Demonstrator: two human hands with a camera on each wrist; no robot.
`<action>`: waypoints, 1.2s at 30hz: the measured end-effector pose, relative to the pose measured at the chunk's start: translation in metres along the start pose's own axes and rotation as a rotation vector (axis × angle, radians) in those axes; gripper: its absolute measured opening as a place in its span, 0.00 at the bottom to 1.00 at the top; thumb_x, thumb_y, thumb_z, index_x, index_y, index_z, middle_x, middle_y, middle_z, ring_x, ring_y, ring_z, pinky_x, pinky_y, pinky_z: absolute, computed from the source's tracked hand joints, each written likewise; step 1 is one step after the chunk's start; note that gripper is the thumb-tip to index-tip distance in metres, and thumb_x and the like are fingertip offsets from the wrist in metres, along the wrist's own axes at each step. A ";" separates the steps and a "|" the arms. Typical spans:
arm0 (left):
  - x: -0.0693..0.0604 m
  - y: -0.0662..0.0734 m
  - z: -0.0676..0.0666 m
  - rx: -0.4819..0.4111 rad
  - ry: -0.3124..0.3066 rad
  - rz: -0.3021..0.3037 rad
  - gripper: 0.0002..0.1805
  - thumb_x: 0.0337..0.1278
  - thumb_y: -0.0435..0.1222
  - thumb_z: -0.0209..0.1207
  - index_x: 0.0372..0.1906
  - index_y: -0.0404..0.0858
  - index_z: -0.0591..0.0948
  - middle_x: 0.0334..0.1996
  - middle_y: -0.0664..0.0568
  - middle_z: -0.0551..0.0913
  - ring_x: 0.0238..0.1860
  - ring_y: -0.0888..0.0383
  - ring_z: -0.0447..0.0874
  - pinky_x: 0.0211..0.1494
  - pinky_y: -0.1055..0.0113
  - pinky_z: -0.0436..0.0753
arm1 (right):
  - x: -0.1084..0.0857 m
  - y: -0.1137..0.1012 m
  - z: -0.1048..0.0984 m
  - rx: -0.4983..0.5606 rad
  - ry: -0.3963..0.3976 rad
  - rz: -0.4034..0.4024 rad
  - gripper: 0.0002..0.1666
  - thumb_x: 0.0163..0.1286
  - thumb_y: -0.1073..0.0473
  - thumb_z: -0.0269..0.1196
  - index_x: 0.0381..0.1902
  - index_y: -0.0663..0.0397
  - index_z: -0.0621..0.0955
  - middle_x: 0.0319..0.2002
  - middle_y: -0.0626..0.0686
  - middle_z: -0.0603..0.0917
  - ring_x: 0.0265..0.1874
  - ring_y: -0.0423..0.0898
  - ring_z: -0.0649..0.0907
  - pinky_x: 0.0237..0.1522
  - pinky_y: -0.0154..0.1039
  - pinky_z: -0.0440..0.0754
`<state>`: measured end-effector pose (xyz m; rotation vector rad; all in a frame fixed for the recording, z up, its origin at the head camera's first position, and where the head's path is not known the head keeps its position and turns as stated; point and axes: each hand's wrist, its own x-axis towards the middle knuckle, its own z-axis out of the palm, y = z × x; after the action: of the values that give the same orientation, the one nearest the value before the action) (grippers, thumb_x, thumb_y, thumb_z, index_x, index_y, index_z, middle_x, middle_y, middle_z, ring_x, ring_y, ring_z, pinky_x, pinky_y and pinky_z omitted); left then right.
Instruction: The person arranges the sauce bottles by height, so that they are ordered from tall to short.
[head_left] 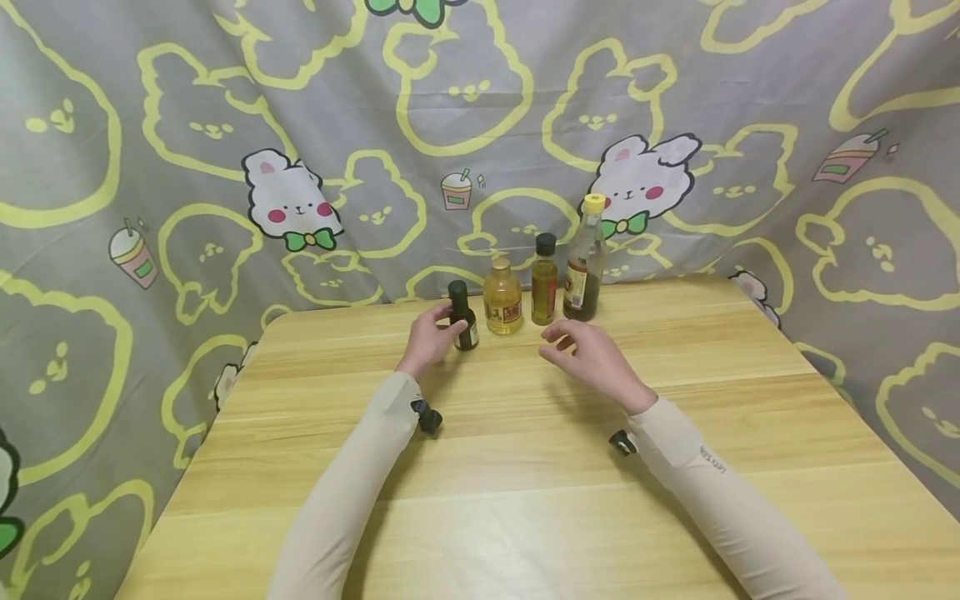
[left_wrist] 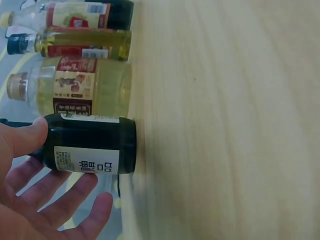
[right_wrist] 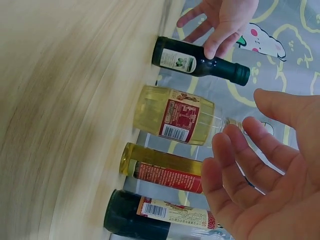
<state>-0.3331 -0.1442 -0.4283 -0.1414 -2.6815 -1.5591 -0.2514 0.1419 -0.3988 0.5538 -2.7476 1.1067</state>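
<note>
My left hand (head_left: 431,337) grips a small dark green glass bottle (head_left: 469,336), its thumb lying on the bottle's shoulder and its fingers behind. In the left wrist view the bottle (left_wrist: 100,135) stands on the table with a white label, and the outer fingers (left_wrist: 92,215) spread away from it. My right hand (head_left: 594,358) hovers in front of the other bottles with loosely bent fingers and holds nothing. Beside the dark bottle stands a wide pale-yellow oil bottle (head_left: 502,304), then a slim yellow oil bottle (head_left: 543,292) with a black cap, then a tall clear bottle (head_left: 582,279) of dark liquid.
The bottles stand upright in a row near the back edge of a wooden table (head_left: 480,500). Just behind hangs a grey patterned curtain (head_left: 337,108). Small cameras (head_left: 427,417) are strapped on both wrists.
</note>
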 end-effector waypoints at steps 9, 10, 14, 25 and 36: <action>0.012 0.004 0.001 0.011 0.014 -0.008 0.29 0.70 0.41 0.64 0.71 0.38 0.74 0.68 0.40 0.77 0.61 0.39 0.82 0.67 0.50 0.79 | 0.001 -0.001 -0.001 0.009 -0.011 -0.003 0.15 0.73 0.54 0.67 0.52 0.54 0.85 0.55 0.56 0.87 0.46 0.51 0.87 0.48 0.50 0.85; 0.013 0.005 0.002 0.009 0.014 -0.012 0.29 0.70 0.41 0.64 0.71 0.39 0.74 0.69 0.40 0.76 0.61 0.39 0.82 0.67 0.50 0.79 | 0.001 -0.001 -0.001 0.011 -0.012 -0.004 0.15 0.73 0.53 0.67 0.52 0.54 0.85 0.55 0.56 0.87 0.47 0.51 0.87 0.49 0.51 0.85; 0.019 0.009 0.005 0.011 0.020 -0.018 0.29 0.70 0.40 0.63 0.72 0.38 0.72 0.68 0.39 0.76 0.62 0.39 0.81 0.68 0.51 0.78 | 0.000 -0.001 -0.002 0.018 -0.010 -0.003 0.16 0.73 0.52 0.67 0.52 0.54 0.85 0.55 0.56 0.87 0.47 0.51 0.87 0.49 0.52 0.85; 0.027 0.008 0.009 0.026 0.061 -0.017 0.28 0.70 0.38 0.63 0.72 0.38 0.73 0.67 0.38 0.77 0.65 0.41 0.78 0.70 0.51 0.76 | 0.000 -0.001 0.001 0.007 -0.010 -0.009 0.14 0.72 0.53 0.67 0.51 0.53 0.85 0.54 0.56 0.87 0.45 0.51 0.87 0.45 0.49 0.85; 0.005 0.009 -0.007 0.140 0.009 0.034 0.41 0.73 0.51 0.58 0.81 0.41 0.56 0.76 0.38 0.66 0.71 0.36 0.70 0.72 0.43 0.72 | -0.005 0.002 -0.010 -0.038 -0.007 0.031 0.21 0.74 0.49 0.65 0.59 0.55 0.82 0.59 0.57 0.85 0.56 0.58 0.83 0.56 0.57 0.80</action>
<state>-0.3376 -0.1455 -0.4169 -0.1733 -2.7538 -1.3546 -0.2472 0.1516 -0.3943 0.5127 -2.7861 1.0587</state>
